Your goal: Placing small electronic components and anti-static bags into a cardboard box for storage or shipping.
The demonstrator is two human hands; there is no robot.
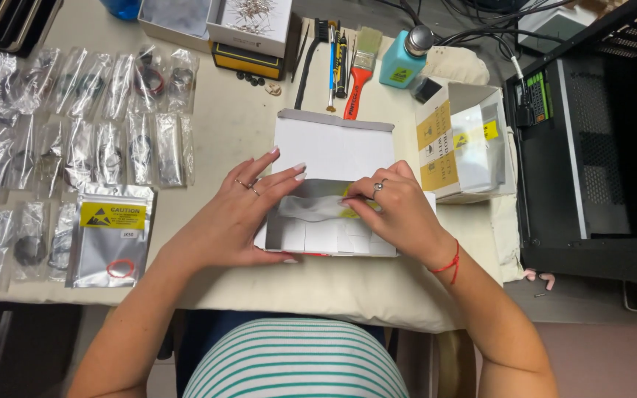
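The left hand (248, 210) is lying flat, fingers spread, steadying the open white box (331, 151) at table centre. The right hand (396, 206), at three o'clock, is pinching a silver bag (311, 208) inside it, apparently to seat it.

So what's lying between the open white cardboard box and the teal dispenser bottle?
The paintbrush with the orange-red handle, seen in the head view.
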